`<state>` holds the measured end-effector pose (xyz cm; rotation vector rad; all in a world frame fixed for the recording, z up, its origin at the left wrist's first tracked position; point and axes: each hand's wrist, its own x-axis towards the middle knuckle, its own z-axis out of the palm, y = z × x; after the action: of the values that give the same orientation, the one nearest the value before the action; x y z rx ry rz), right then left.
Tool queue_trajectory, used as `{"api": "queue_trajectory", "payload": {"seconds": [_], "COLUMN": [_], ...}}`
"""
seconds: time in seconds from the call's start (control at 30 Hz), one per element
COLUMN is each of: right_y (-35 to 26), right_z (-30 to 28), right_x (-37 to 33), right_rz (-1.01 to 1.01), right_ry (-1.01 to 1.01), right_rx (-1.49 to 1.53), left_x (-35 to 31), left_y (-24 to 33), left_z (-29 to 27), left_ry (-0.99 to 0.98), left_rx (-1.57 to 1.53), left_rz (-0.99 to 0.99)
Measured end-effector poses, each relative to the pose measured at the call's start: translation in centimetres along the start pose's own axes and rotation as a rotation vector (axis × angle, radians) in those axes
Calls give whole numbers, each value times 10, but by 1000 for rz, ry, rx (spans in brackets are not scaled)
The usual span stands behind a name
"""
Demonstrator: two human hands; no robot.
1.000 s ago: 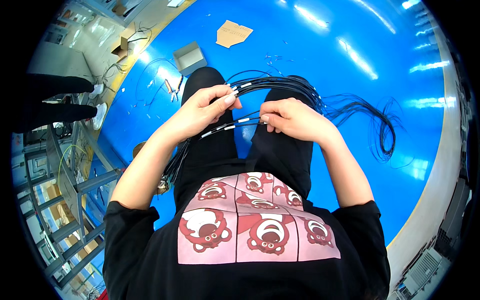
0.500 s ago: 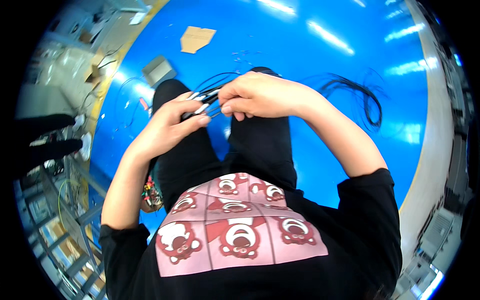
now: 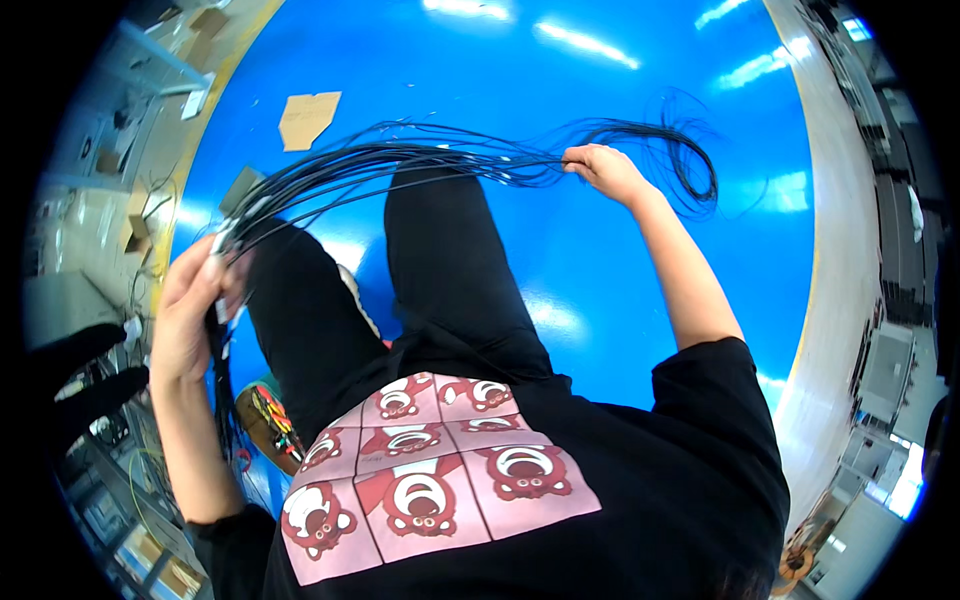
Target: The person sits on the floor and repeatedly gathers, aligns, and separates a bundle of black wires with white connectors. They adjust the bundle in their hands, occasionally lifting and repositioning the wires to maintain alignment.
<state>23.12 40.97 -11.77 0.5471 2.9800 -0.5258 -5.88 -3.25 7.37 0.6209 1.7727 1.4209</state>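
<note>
A bundle of black cables point(image 3: 345, 157) arches above the knees point(image 3: 430, 200), its looped tail point(image 3: 708, 170) toward the right edge of the blue floor point(image 3: 640, 300). The left hand point(image 3: 192, 295), raised on an upright forearm, has its grip clamped around the bundle's left end, thumb upward. The right arm reaches forward; its hand point(image 3: 603, 172) pinches the strands, knuckles up. Cardboard point(image 3: 308, 121) lies nearer the floor's left edge.

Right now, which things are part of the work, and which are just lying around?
Part of the work:
black wires, held by the left hand and right hand

Probably just lying around:
brown cardboard on the blue floor
grey box, partly hidden
</note>
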Motion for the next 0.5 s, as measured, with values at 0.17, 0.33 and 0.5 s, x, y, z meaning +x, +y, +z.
{"api": "queue_trajectory", "payload": {"seconds": [0.17,0.33,0.5], "right_y": [95,139,-57], "right_z": [26,58,6], "right_x": [-29,-50,-38], "right_rz": [236,589,383], "right_ry": [112,9,414], "right_rx": [-193,-192,660], "left_x": [-19,2,-3], "left_y": [2,7,3], "left_z": [-26,7,12], "left_ry": [19,-117,-268], "left_rx": [-44,48,10], "left_rz": [-16,-64,-68]}}
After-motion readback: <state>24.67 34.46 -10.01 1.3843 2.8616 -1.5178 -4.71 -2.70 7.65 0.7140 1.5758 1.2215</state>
